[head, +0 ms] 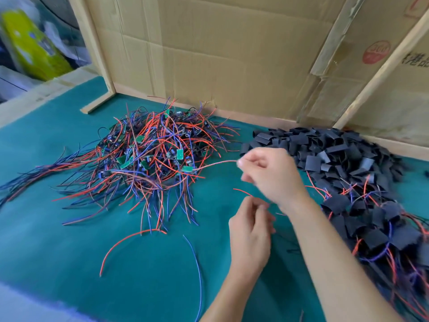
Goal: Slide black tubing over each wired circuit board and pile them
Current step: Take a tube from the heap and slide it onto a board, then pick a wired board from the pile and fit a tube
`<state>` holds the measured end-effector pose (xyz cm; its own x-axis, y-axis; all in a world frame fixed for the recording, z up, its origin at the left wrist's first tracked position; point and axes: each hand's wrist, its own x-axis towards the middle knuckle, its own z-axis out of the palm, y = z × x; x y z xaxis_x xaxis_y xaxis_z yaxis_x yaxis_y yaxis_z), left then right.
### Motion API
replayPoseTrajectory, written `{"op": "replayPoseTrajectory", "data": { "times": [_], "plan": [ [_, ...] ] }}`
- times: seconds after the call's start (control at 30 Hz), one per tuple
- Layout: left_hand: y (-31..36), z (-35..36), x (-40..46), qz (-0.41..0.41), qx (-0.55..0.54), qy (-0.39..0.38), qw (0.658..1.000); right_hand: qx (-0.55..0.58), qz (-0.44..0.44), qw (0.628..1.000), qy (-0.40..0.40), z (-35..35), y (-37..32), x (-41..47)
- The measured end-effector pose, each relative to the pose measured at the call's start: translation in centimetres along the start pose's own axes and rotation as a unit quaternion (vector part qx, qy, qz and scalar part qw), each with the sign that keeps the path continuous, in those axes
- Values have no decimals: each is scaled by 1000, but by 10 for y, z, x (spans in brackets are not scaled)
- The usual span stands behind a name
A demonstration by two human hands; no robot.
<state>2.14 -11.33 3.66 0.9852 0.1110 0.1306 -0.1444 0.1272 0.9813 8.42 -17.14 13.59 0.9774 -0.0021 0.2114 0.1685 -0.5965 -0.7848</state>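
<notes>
Head view, looking down on a green desk (69, 228) backed by cardboard panels (232, 54).

Right hand (269, 175): raised over the desk between the two heaps, fingers curled, fingertips pinching a red wire (216, 163). That wire runs left to a small green circuit board (187, 169) at the near right edge of the tangle. Grip closed on the wire.

Left hand (250, 233): lower and nearer, just beneath the right wrist. Fingers curled inward, with thin red wire ends (242, 191) showing just above them. Motion blur here; cannot tell for certain what its grip contains.

Heap of wired boards (153, 154): centre-left of the desk, red, blue and black leads splaying out, green boards scattered through it. Loose wire bundle (34, 175) trails off to the far left.

Cut black tubing (325, 149): piled at the right, against the cardboard.

Finished pieces (376, 231): boards sleeved in black tubing, leads poking out, piled at the near right, merging with the tubing heap.

Single red wire (125, 240) and single blue wire (197, 263) lie loose on the desk nearer the camera.

Yellow-green object (32, 45) at upper left, blurred.
</notes>
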Motion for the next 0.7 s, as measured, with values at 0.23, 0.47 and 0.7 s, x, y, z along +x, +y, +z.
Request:
{"op": "replayPoseTrajectory", "data": {
  "times": [0.23, 0.47, 0.7],
  "plan": [
    [8, -1, -1, -23, -75, 14, 997, 33, 63, 997, 12, -72, 34, -100],
    [9, 0, -2, -32, -32, 20, 999, -63, 102, 990, -67, -74, 41, -148],
    [0, 1, 0, -11, 8, 10, 1000, -102, 98, 941, -307, -93, 20, -110]
  ]
}}
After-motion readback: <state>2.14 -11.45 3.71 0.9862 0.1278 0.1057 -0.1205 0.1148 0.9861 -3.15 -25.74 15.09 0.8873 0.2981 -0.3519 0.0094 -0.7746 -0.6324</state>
